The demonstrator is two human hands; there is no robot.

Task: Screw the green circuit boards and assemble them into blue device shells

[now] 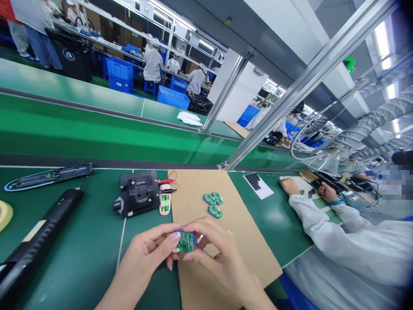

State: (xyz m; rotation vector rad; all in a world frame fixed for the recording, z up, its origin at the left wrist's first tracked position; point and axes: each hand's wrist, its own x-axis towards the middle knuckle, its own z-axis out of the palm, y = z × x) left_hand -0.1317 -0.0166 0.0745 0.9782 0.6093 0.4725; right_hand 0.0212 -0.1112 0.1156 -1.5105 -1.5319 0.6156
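Between my two hands is a small green circuit board [186, 242] with a blue edge, held over the near part of a cardboard sheet [226, 249]. My left hand [146, 249] pinches its left side, thumb on the face. Curled around the right side, my right hand [219, 247] has its fingertips at the board's upper and lower edges. Several similar green boards [213, 199] lie in a cluster on the cardboard beyond my hands. To their left, a pink and white device [164, 200] with green batteries lies beside a black fixture [139, 192].
At left lie a black electric screwdriver [48, 228], a long dark casing [50, 175] and a yellow tape roll [4, 214]. A white sheet with black pieces [258, 185] is right of the cardboard. A co-worker's sleeve [322, 228] reaches in at right. A metal post [274, 112] rises ahead.
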